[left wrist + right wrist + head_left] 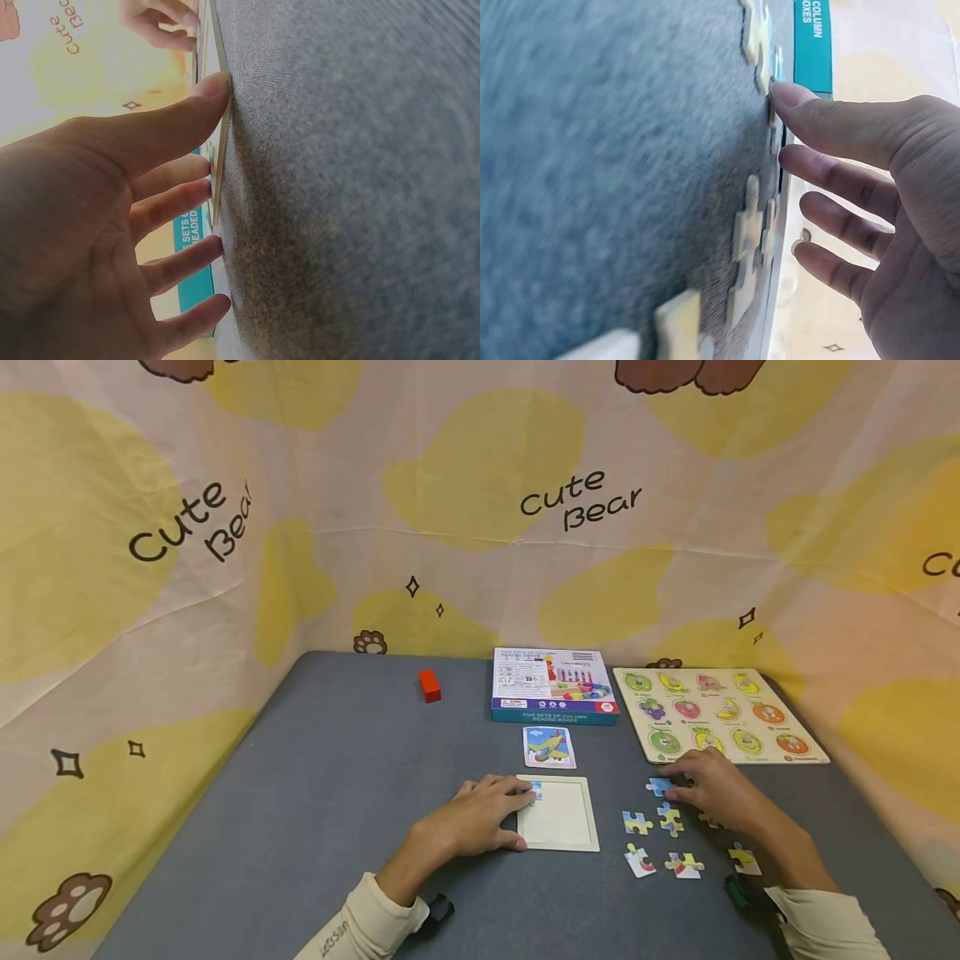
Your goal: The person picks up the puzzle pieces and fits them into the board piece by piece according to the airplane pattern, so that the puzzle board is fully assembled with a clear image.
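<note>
In the head view my left hand rests at the left edge of a cream puzzle tray. Its thumb touches the tray's rim, and its fingertips reach a blue jigsaw piece in the upper left corner. The left wrist view shows the fingers spread. My right hand is at another blue jigsaw piece on the table, thumb by its near side and index finger beyond it. In the right wrist view its fingers are extended and apart. More jigsaw pieces lie around it, one partly hidden.
An airplane picture card lies behind the tray. Behind that is a boxed bead set, with a red block to its left. A fruit puzzle board lies at the back right. Printed cloth walls stand along the table's edges.
</note>
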Demonstrator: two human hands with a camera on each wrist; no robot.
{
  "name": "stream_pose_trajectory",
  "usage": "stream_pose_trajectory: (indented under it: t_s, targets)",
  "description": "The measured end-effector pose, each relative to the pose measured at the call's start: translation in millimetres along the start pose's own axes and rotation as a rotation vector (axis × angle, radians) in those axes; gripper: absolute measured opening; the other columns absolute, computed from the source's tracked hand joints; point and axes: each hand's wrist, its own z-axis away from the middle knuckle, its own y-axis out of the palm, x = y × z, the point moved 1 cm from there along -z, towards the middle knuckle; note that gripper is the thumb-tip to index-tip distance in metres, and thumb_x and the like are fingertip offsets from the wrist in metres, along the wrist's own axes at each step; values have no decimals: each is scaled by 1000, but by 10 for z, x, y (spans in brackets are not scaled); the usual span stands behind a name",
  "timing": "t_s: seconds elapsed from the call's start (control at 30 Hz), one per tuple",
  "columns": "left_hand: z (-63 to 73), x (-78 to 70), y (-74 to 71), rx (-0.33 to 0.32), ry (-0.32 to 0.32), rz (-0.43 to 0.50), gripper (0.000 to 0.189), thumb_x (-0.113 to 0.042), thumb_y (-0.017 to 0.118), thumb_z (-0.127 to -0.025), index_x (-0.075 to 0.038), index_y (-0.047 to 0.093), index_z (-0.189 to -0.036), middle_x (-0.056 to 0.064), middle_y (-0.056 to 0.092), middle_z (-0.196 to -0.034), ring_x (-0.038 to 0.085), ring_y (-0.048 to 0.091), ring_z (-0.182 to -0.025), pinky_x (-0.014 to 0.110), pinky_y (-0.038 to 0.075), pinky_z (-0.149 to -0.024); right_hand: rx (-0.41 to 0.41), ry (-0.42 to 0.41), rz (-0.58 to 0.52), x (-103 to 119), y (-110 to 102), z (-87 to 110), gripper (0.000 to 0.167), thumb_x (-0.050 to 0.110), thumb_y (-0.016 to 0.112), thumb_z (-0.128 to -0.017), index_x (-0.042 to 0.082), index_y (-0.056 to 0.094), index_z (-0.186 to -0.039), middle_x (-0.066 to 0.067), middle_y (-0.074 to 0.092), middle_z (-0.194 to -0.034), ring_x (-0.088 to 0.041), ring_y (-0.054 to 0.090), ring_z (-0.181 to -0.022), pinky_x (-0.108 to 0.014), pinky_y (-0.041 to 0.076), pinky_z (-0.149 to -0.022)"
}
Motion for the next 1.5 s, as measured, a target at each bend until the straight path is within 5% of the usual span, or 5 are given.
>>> stream_pose_trajectory:
  t_s: [0.97,1.5]
  targets:
    - [13,-11,-8,-8,0,9,69,-43,75,-98,-21,52,-159,-3,46,-165,27,41,-151,56,38,-114,-15,2,3,-20,-9,26,16,23,88,-87,10,80,-93,2,70,-93,-22,59,-89,-47,47,-81]
    - [3,-4,0,-4,-5,-1,70,-44,75,-98,-21,51,-160,-3,46,-165,28,42,-150,55,38,-114,82,65,-74,404,90,-260,24,31,83,-92,11,81,-107,-3,71,-107,-26,58,-105,-53,47,-94]
